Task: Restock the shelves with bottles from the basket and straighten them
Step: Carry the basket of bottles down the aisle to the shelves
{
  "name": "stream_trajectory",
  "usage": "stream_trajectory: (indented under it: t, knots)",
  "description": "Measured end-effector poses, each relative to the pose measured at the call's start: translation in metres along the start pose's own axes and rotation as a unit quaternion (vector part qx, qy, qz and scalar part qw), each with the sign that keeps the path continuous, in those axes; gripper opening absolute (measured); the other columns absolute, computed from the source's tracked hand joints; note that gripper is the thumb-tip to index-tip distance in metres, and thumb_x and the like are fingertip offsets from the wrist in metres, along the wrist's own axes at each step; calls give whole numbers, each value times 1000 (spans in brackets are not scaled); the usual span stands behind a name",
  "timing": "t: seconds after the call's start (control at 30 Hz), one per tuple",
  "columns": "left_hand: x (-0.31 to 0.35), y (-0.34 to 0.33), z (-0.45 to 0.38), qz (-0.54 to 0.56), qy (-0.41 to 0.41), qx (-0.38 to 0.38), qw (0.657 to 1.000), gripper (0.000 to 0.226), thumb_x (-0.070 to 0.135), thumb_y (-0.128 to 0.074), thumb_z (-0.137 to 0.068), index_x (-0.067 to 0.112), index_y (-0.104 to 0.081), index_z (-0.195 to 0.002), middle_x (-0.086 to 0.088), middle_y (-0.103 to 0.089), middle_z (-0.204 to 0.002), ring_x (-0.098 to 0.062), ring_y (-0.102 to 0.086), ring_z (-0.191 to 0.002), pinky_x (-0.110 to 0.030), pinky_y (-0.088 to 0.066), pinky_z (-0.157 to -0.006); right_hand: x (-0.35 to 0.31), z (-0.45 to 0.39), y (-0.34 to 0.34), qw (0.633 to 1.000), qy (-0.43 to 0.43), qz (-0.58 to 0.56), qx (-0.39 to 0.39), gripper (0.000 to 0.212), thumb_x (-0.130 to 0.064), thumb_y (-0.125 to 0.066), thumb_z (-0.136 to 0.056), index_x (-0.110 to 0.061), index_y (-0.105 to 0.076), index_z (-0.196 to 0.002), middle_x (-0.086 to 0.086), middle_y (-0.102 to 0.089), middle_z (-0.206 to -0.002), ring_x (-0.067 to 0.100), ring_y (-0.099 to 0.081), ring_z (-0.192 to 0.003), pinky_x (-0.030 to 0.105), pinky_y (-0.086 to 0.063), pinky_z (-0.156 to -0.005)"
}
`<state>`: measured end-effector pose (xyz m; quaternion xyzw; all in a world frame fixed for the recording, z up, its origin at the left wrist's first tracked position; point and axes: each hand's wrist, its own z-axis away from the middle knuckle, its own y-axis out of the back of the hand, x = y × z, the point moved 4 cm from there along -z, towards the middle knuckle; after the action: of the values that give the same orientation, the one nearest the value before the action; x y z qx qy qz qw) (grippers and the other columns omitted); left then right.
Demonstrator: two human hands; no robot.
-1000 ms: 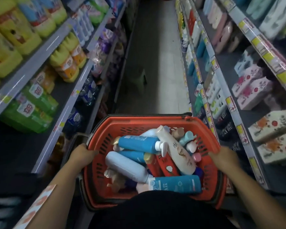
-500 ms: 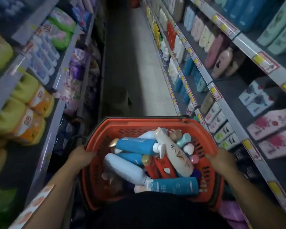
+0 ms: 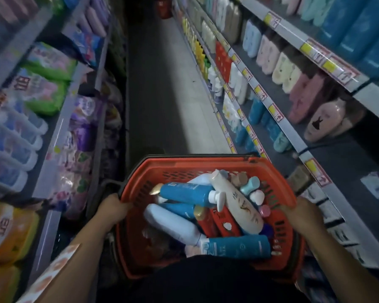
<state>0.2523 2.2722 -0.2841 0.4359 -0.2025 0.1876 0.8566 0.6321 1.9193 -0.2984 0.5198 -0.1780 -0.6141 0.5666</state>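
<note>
A red plastic basket [image 3: 197,164] is carried in front of my body, low in the head view. It holds several bottles lying in a heap: a cream bottle [image 3: 239,206], a blue bottle with a white cap [image 3: 186,193], a pale lilac bottle [image 3: 171,224], a teal bottle [image 3: 236,246] and red ones. My left hand [image 3: 113,207] grips the basket's left rim. My right hand [image 3: 302,212] grips the right rim. The shelves on the right [image 3: 278,110] carry rows of upright bottles, pink, cream and blue.
A narrow aisle floor [image 3: 162,95] runs ahead between two shelf units. The left shelves [image 3: 59,125] hold bags and packs of detergent. A red object [image 3: 164,7] stands at the far end of the aisle. Yellow price tags line the right shelf edges.
The view has moved forward down the aisle; shelf goods slid past on both sides. Both hands keep the same grip on the basket, and the bottles lie as before.
</note>
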Motion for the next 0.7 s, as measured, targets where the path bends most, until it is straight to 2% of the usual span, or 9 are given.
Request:
stream_trajectory:
  t: [0.07,0.13,0.17,0.23,0.33,0.43,0.5,0.63,0.7]
  knots:
    - [36,2,-31,-5,4,1,1000,42,40,-75,-54,12,-70,-86,-16,-74,-91,-30,-70,-82,-47,-58,-84,-29,-44,12,1000,10,-3,4,20,-29,-70,-90,-10,-68,-96,13,-67,-86,28,-58,-74,33,-45,-69]
    - [80,2,-47,-5,-3,12,1000,36,35,-80,-62,10,-65,-83,-19,-72,-94,-30,-68,-83,-44,-56,-83,-50,-84,26,1000,1,-5,7,18,-22,-70,-90,-7,-59,-88,14,-61,-84,32,-58,-77,33,-41,-68]
    - [99,2,-59,-6,1,16,1000,35,29,-83,-71,6,-62,-88,-21,-70,-99,-31,-66,-87,-42,-54,-83,-59,-101,33,1000,-10,-6,11,20,-21,-70,-89,-7,-56,-87,17,-62,-87,35,-62,-82,34,-42,-69]
    - [139,5,-88,-19,-11,20,1000,34,25,-80,-81,5,-61,-100,-20,-67,-101,-31,-64,-91,-39,-50,-81,-70,-133,44,999,-39,3,13,28,-28,-71,-88,-3,-63,-96,25,-68,-101,38,-65,-91,35,-45,-71]
    - [188,11,-134,-24,-25,9,999,37,35,-81,-72,9,-62,-91,-20,-71,-97,-33,-68,-88,-41,-54,-81,-88,-165,56,998,-57,-5,12,37,-33,-72,-89,1,-68,-104,26,-69,-104,35,-61,-83,34,-41,-69]
    - [219,12,-180,-48,-37,-17,998,58,46,-72,-54,7,-70,-97,-19,-73,-92,-33,-70,-86,-42,-56,-81,-110,-197,64,998,-61,-17,19,32,-34,-71,-90,-4,-69,-100,21,-68,-94,28,-54,-75,32,-39,-68]
    - [239,9,-214,-78,-56,-39,995,66,47,-66,-49,4,-73,-98,-18,-73,-92,-32,-70,-87,-39,-55,-81,-123,-217,63,997,-71,-17,28,27,-35,-70,-90,-9,-67,-95,14,-67,-89,26,-53,-74,31,-40,-68]
    - [304,5,-293,-119,-104,-74,985,65,53,-66,-45,6,-73,-91,-16,-74,-90,-29,-70,-85,-41,-56,-82,-143,-242,54,990,-126,-36,45,28,-36,-65,-94,-8,-67,-91,9,-63,-81,25,-55,-71,32,-40,-63]
    - [345,5,-324,-135,-141,-91,977,46,50,-66,-48,13,-66,-76,-16,-71,-87,-29,-68,-84,-40,-54,-81,-154,-246,44,986,-150,-62,48,35,-42,-66,-93,-8,-69,-91,9,-66,-83,25,-60,-73,29,-44,-61]
